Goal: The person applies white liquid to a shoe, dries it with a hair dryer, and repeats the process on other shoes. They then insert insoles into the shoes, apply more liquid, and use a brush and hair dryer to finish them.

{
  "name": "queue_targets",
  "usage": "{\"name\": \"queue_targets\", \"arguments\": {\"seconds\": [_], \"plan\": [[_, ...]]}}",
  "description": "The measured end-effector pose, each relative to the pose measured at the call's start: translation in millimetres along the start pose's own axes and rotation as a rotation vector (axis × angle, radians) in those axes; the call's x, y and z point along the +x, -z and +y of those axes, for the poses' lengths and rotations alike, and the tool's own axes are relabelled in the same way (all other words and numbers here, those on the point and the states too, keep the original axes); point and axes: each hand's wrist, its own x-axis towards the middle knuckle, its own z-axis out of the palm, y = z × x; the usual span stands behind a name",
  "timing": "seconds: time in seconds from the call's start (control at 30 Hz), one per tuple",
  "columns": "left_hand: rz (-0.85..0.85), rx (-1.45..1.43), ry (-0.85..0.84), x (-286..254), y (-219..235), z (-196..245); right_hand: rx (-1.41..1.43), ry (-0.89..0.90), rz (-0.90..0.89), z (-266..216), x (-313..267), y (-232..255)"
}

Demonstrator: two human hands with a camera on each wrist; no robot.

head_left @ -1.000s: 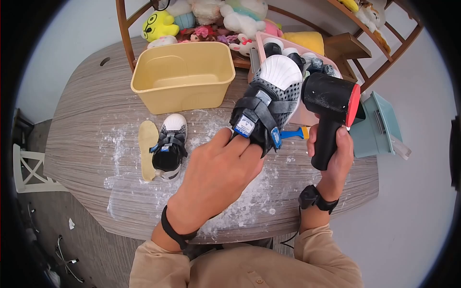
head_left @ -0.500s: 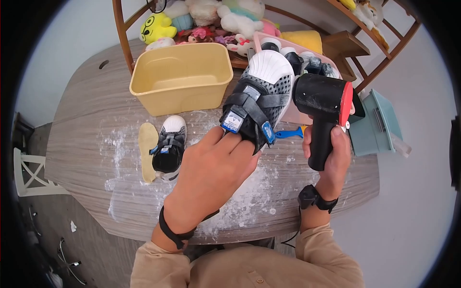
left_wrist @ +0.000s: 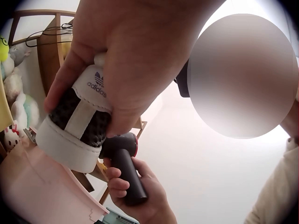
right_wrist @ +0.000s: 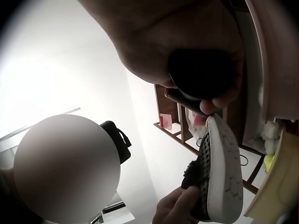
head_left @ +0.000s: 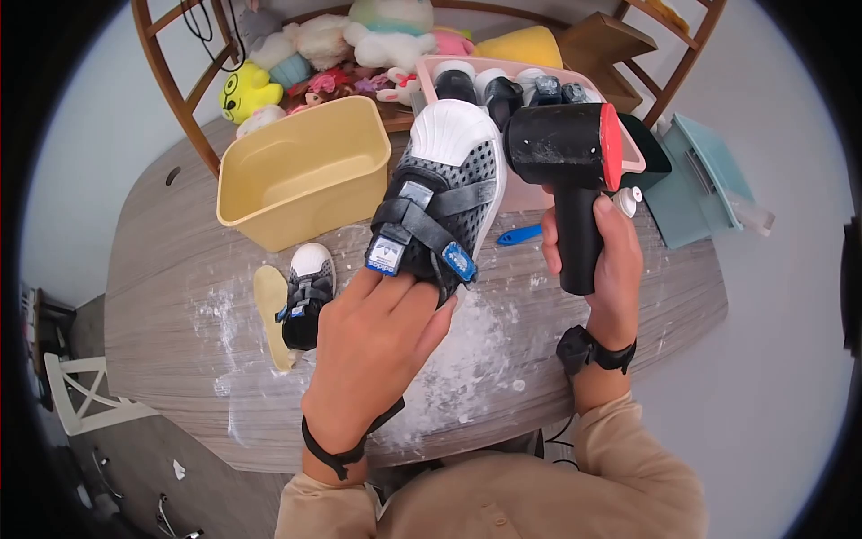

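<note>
My left hand [head_left: 373, 341] grips a black and white sneaker [head_left: 458, 171] at its heel end, fingers partly inside the opening, toe pointing away. In the left wrist view the thumb and fingers clasp the heel [left_wrist: 77, 116]. My right hand [head_left: 612, 269] is wrapped round the handle of a black blower-like device [head_left: 561, 148] with a red end, its barrel close beside the shoe's toe. The right wrist view shows the shoe's white sole [right_wrist: 226, 172]. On the table, a second sneaker [head_left: 308, 287] lies beside a yellowish insole [head_left: 274, 314].
A yellow bin [head_left: 305, 202] stands behind the second sneaker. Behind the held shoe is a pink bin [head_left: 530, 193] with several shoes. A blue-handled tool [head_left: 521, 234] lies near it, a teal container [head_left: 691, 193] at the right. Plush toys [head_left: 314, 45] fill a shelf; white powder marks the table [head_left: 197, 377].
The head view has shifted, so the table's things appear displaced. Both hands still hold the shoe and the device, which remain close together and appear further left in view.
</note>
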Motion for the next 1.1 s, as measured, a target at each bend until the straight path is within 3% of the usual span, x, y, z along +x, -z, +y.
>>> {"name": "queue_targets", "arguments": {"seconds": [0.3,0.43,0.6,1.1], "plan": [[-0.02,-0.013,0.006,0.0,-0.6,-0.6,0.003,-0.044,-0.03,-2.2,0.5,3.9],[-0.017,-0.019,0.007,0.4,-0.7,0.4,-0.048,-0.04,0.04,-1.5,0.5,-0.3],[-0.023,-0.045,0.015,1.2,1.2,0.6,0.001,-0.051,-0.063,-2.9,0.7,7.7],[0.032,-0.092,0.042,-0.7,0.8,-4.9,-0.065,-0.095,-0.112,-5.7,-3.1,4.8]]}}
